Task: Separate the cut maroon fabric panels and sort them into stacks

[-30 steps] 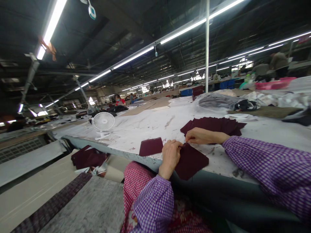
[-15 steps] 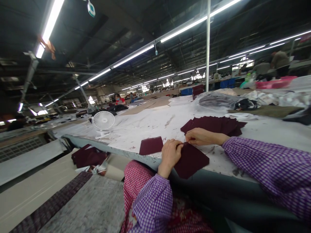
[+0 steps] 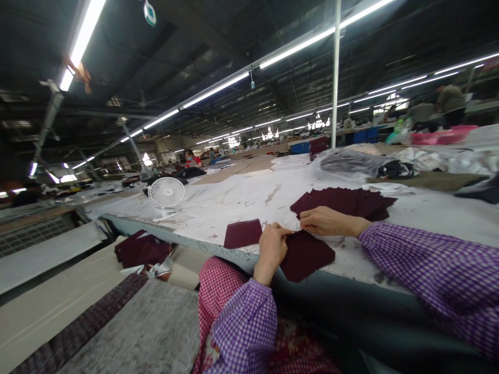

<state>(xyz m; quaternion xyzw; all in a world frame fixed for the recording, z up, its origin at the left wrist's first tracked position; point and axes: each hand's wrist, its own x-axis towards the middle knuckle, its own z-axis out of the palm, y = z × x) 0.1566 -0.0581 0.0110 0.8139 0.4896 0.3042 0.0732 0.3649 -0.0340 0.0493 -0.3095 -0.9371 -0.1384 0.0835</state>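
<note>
A dark maroon fabric piece [image 3: 307, 256] lies at the front edge of the white-topped table, its near corner hanging over. My left hand [image 3: 273, 249] is closed on the upper left edge of this piece, thumb and fingers pinching. At its top edge my right hand [image 3: 322, 221] is closed too, fingertips pinched together on the cloth. Just left of my left hand rests a folded maroon piece [image 3: 243, 234], lying flat. Behind my right hand spreads a fanned pile of maroon fabric pieces [image 3: 351, 200].
A small white fan [image 3: 166, 193] stands on the table [image 3: 234, 192] to the left. Below the edge, more maroon cloth [image 3: 142, 249] lies on a lower surface. Clear plastic [image 3: 346, 163] and a pink basin [image 3: 442, 136] are at the right. Other people work far back.
My right hand has shifted very slightly right along the fabric's top edge. The overhanging corner of the piece sits a little higher. The left hand keeps its pinch.
</note>
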